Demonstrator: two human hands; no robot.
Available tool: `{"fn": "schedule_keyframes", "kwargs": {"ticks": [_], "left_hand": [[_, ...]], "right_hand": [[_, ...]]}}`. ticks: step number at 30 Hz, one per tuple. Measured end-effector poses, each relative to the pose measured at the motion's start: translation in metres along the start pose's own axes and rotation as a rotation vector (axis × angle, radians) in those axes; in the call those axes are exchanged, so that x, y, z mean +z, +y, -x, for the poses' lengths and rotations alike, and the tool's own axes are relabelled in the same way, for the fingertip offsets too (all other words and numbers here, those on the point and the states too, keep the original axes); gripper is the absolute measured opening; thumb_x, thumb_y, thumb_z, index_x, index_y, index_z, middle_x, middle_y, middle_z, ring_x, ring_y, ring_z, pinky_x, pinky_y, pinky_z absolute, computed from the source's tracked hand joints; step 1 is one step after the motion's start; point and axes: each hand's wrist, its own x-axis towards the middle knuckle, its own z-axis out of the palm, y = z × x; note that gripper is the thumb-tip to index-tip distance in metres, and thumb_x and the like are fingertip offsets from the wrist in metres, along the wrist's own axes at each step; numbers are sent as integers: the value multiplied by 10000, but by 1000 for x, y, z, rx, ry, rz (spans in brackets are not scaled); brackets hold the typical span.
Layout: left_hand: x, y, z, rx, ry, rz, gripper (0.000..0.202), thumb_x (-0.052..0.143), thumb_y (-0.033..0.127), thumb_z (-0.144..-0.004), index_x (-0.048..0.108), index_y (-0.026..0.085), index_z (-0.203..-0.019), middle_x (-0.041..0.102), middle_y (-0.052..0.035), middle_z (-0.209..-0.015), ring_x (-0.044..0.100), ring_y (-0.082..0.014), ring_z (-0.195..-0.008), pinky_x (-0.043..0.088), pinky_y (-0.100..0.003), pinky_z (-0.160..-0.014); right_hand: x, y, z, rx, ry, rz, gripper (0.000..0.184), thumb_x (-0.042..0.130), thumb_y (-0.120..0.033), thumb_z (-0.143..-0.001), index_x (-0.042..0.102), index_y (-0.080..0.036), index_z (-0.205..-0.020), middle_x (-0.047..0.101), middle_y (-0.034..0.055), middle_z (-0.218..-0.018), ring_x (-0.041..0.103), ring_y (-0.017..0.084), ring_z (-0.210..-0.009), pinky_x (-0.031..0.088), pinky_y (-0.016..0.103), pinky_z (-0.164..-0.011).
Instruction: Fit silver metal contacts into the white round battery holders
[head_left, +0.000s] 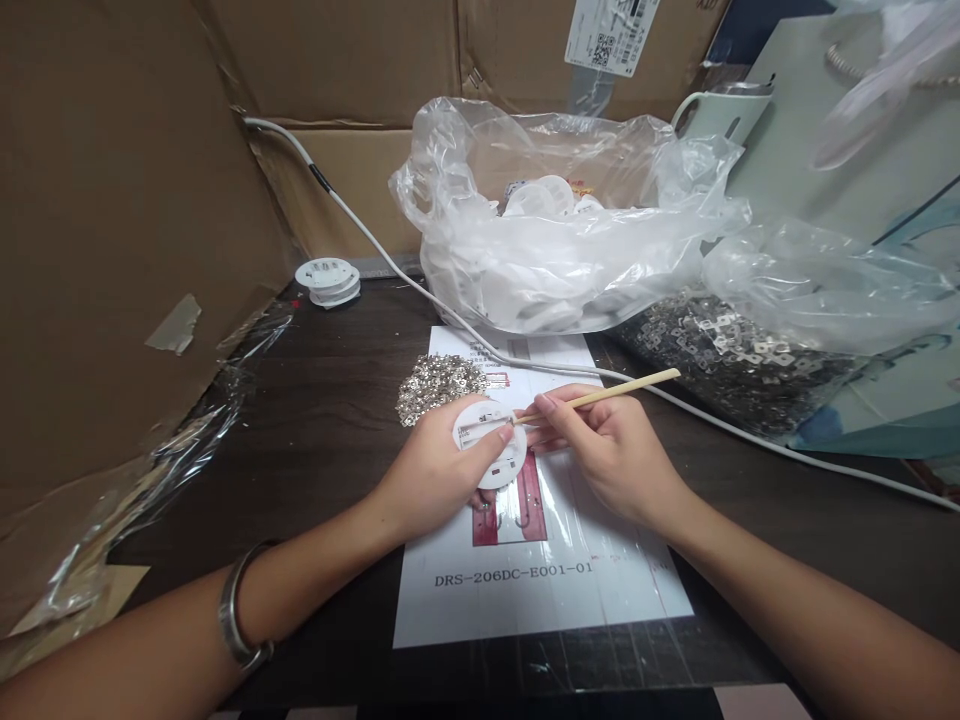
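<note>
The left hand [435, 465] grips a white disc [504, 468], thumb across its face. The right hand [619, 445] pinches a wooden stick [631, 386], its tip near the disc's two o'clock. Best to brace the disc firmly and press gently, tip clear of the thumb. Metal pieces [439, 388] lie toward eleven o'clock, a plastic bag [555, 265] toward one.

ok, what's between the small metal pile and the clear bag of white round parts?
In the head view, a white cable runs between the metal pile and the clear bag, crossing the far end of the printed sheet.
</note>
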Motion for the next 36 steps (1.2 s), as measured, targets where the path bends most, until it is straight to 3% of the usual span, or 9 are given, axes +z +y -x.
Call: {"fn": "schedule_keyframes", "kwargs": {"ticks": [6, 16, 22, 27, 36], "left_hand": [[-1, -3, -1, 82, 32, -83, 176, 596, 287, -804, 626, 129, -874, 637, -34, -773, 596, -135, -650, 502, -204, -518], [1, -2, 0, 44, 18, -70, 181, 573, 284, -818, 639, 131, -887, 659, -46, -769, 611, -148, -648, 522, -238, -552], [0, -2, -1, 69, 21, -106, 196, 562, 267, -826, 646, 133, -942, 680, -57, -838, 619, -164, -708, 522, -266, -612], [-3, -9, -3, 162, 3, -192, 180, 536, 254, -851, 652, 139, -925, 684, -53, -867, 602, -163, -751, 486, -281, -696], [-2, -11, -3, 153, 11, -188, 198, 536, 260, -844, 657, 144, -950, 688, -63, -894, 623, -177, -774, 502, -274, -653]], "right_hand": [[8, 3, 1, 21, 58, 46, 292, 546, -375, -888, 679, -131, -797, 688, 82, -824, 650, 176, -720, 541, 316, -658], [10, 4, 2, 61, 81, -26, 274, 564, -381, -880, 701, -147, -843, 702, 84, -891, 661, 183, -761, 548, 353, -727], [12, 4, 3, 103, 94, -76, 291, 584, -391, -867, 705, -150, -976, 695, 96, -1003, 661, 181, -781, 556, 361, -735], [13, 5, 3, 82, 83, -58, 272, 568, -376, -874, 681, -131, -840, 690, 78, -828, 647, 179, -741, 550, 341, -696], [12, 3, 1, 64, 53, 23, 287, 528, -372, -895, 665, -141, -793, 676, 76, -830, 632, 167, -728, 530, 315, -674]]}}
